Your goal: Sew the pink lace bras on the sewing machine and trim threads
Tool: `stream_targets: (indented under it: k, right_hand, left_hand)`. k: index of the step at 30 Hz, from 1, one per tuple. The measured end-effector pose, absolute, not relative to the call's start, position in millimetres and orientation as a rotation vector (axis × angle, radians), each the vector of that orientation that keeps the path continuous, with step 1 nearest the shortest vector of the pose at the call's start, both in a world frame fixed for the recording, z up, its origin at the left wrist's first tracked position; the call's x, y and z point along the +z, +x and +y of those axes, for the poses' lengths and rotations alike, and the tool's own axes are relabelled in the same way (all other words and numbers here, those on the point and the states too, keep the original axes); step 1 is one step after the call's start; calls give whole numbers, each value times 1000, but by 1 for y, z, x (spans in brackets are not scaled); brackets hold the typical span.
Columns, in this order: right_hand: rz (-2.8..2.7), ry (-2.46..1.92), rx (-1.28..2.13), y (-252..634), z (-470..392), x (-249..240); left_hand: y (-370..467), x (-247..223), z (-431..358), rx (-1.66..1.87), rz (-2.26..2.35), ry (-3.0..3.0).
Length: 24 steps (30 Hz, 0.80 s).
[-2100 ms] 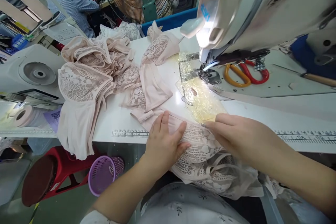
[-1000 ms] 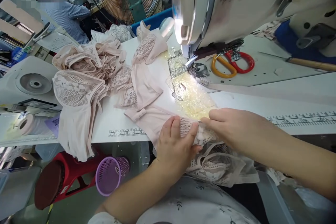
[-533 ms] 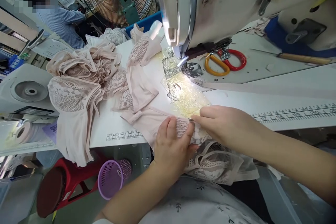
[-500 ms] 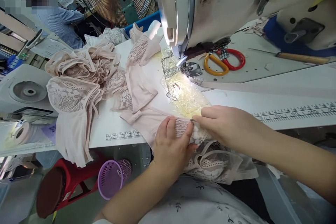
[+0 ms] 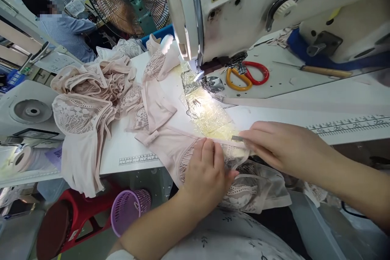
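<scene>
Beneath my left hand (image 5: 210, 170) lies a pale pink lace bra (image 5: 167, 146), stretched along the table's front edge. The fingers of that hand are curled close together and press the lace band down, the thumb lower on the cloth. My right hand (image 5: 268, 142) is closed, with a small flat grey metal piece (image 5: 237, 138) sticking out from its fingertips over the band's upper edge. Its full shape is hidden in the fingers. Sheer mesh and lace cups hang over the edge towards my lap. Crinkled yellowish clear film (image 5: 210, 118) lies just beyond, under the sewing machine's lamp.
The sewing machine head (image 5: 213, 20) stands over the table. Scissors with orange and red handles (image 5: 239, 79) and a wooden-handled awl (image 5: 326, 71) lie behind. Stacked bras (image 5: 82, 118) are at left. Below stand a purple basket (image 5: 128, 211) and red stool (image 5: 79, 215). A person sits beyond.
My right hand has moved rightwards along the band, and more of the metal piece shows. My left hand has shifted slightly right and lower. The view has turned a little.
</scene>
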State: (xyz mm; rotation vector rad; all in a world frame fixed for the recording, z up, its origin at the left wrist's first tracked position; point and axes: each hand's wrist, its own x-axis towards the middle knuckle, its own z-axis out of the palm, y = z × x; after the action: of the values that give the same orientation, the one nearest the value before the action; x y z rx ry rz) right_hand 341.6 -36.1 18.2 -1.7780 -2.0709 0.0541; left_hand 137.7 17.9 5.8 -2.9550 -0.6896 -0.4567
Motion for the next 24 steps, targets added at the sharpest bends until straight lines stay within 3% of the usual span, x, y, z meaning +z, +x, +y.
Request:
stream_targets:
  k: [14, 24]
  right_hand:
    - [-2219, -1646, 166, 334, -31, 14]
    - [-2171, -1588, 21, 345, -46, 15]
  left_hand:
    - [139, 1, 15, -396, -716, -2988]
    - [140, 3, 15, -359, -725, -2986]
